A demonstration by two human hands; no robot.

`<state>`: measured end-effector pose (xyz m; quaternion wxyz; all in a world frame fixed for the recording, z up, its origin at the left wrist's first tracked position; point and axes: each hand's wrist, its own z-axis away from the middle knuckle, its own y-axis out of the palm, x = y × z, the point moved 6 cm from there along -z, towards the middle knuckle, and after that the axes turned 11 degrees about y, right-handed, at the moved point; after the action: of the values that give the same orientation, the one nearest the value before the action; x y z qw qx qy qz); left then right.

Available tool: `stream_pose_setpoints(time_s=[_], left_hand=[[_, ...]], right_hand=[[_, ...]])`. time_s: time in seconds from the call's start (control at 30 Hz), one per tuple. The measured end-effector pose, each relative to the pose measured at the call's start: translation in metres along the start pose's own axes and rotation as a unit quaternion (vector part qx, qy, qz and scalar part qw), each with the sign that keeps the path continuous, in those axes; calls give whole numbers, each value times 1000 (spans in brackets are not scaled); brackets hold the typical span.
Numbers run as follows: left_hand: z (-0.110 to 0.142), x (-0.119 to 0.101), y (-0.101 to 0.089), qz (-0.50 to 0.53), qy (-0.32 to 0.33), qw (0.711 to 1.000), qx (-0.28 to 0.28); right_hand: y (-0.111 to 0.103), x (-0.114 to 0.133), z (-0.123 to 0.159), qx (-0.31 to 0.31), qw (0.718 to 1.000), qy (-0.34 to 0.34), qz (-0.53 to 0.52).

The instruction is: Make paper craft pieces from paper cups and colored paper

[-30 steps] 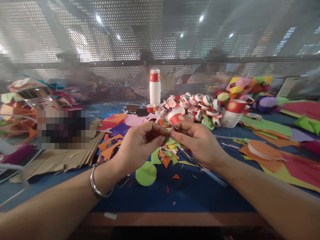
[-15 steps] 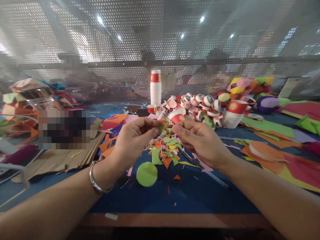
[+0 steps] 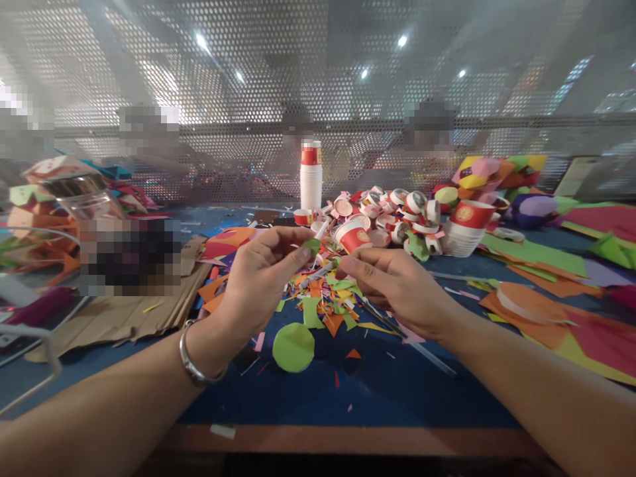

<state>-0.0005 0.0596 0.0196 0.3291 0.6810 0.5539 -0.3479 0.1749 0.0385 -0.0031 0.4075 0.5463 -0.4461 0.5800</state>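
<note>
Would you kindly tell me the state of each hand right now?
Left hand: closed, pinching a small green paper piece.
Right hand: closed in a pinch; whether it holds anything cannot be told.

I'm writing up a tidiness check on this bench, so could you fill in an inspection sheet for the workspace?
Surface: blue tabletop, littered in front of the hands; pale scrap on its brown front edge.
Work things: green paper disc lying flat; small green piece off the table.
Clutter: paper scraps heaped mid-table; cardboard at left; cup stack upright at the back.
Grip: left hand pinches the small green piece; right hand has its fingertips drawn together, contents unclear.
Cables: nothing seen for certain; a pale curved bar at far left is unidentified.
Surroundings: perforated screen behind the table, blurred figures beyond it.
</note>
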Motion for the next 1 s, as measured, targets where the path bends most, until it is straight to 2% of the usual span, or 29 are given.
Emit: stream_pose_setpoints(time_s=[0.33,0.5,0.63,0.77,0.87,1.0], left_hand=[[0,2,4,4,-5,999,41],[-1,5,2,21,-16,999,31],[-1,12,1,56,-51,997,8],[2,15,4,64,-69,995,15],[5,12,8,39,-49,998,30],[10,4,16,-37,12,997,72]], right_hand=[[1,-1,0,13,999,2,36],[1,0,0,27,1000,1,6],[-2,2,-2,2,999,-16,-38],[-5,6,-1,-32,997,-57,-50],[-5,6,-2,-47,995,-68,-60],[-2,1,-3,-42,996,-57,-52]])
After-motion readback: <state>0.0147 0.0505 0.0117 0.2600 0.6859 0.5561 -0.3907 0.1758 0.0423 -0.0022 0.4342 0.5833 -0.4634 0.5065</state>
